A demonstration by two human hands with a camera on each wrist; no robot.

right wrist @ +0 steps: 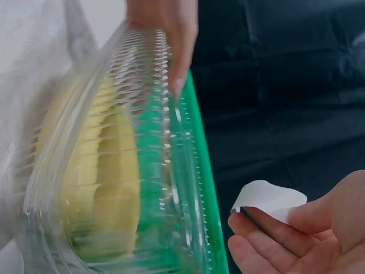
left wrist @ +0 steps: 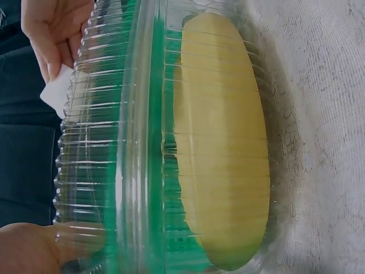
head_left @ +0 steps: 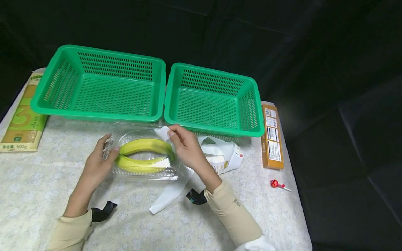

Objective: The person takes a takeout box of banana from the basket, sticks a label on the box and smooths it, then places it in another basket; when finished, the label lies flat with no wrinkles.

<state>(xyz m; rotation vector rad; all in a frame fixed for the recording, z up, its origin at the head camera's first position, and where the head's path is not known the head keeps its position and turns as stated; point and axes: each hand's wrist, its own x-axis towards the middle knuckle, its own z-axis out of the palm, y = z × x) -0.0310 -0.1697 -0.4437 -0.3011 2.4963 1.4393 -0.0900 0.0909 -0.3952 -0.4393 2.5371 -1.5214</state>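
A clear plastic clamshell box (head_left: 135, 127) holds two yellow bananas (head_left: 149, 144) with greenish ends. My left hand (head_left: 98, 165) grips the box by its left side, thumb on top. Between thumb and fingers, my right hand (head_left: 189, 148) pinches a white piece like paper or a sticker (right wrist: 271, 200) at the box's far right corner. In the left wrist view one banana (left wrist: 225, 142) shows through the ribbed wall. Whether the white piece is still stuck to the box, I cannot tell.
Two green baskets (head_left: 117, 118) (head_left: 216, 131) stand behind the box. A white printed wrapper or bag (head_left: 235, 157) lies right of it, with a white strip (head_left: 169, 197) in front. An orange-brown carton (head_left: 272, 137) and red lollipop (head_left: 274, 183) are at right, a 500g packet (head_left: 23, 122) far left.
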